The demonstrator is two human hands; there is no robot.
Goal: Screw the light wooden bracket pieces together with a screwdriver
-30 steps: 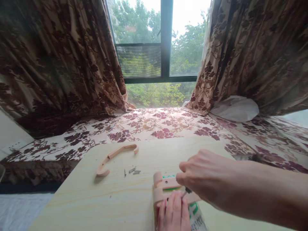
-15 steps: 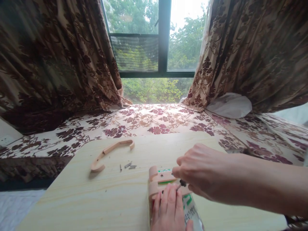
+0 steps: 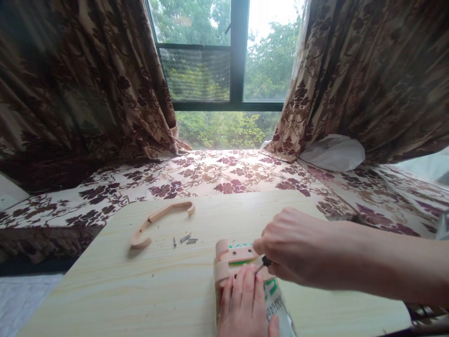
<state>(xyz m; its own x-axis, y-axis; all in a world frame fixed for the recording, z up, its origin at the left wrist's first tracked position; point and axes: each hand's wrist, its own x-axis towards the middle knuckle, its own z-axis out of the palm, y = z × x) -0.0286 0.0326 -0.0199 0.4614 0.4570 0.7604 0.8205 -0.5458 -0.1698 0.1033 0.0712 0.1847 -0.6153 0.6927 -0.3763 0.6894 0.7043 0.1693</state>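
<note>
My right hand (image 3: 289,245) is closed around the black handle of a screwdriver (image 3: 267,260), whose thin shaft slants down to the left. Its tip is hidden near the fingers of my left hand (image 3: 247,302). That hand lies with stretched fingers on the nearer curved wooden piece (image 3: 222,275), pressing it down. Just beyond it, a second curved wooden piece (image 3: 242,254) with dark screw holes shows. Both rest on a clear-wrapped package (image 3: 275,304) with green and black print.
A C-shaped wooden piece (image 3: 162,215) lies at the left of the pale wooden table (image 3: 140,299). Several small screws (image 3: 185,238) are near it. Floral cloth (image 3: 228,173) covers the ledge behind, where a white plastic bag (image 3: 333,152) sits by the curtain.
My right hand has shifted and turned slightly with the screwdriver, whose handle shows a little higher. My left hand keeps its place on the wooden piece. The whole view has shifted slightly.
</note>
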